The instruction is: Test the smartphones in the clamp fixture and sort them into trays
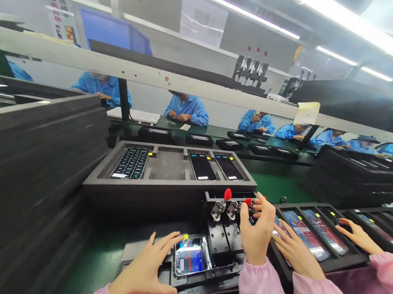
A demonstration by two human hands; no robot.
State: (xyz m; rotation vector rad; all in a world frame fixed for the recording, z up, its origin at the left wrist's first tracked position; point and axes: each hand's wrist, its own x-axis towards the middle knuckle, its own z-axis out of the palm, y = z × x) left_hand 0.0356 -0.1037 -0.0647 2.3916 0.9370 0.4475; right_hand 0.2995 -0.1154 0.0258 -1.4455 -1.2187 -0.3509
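My left hand [147, 267], nearer the phone [191, 258], had its grip spread wide and empty; the phone lay in the black fixture [198, 289], just right of those fingers, its long axis unclear. My right hand [258, 231] curved beside the red knobs [227, 194]; whether it held one, I could not tell

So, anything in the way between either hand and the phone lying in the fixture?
Left hand: nothing visible; its spread fingers are right beside the phone. Right hand: the red-knobbed clamps stand between it and the phone.
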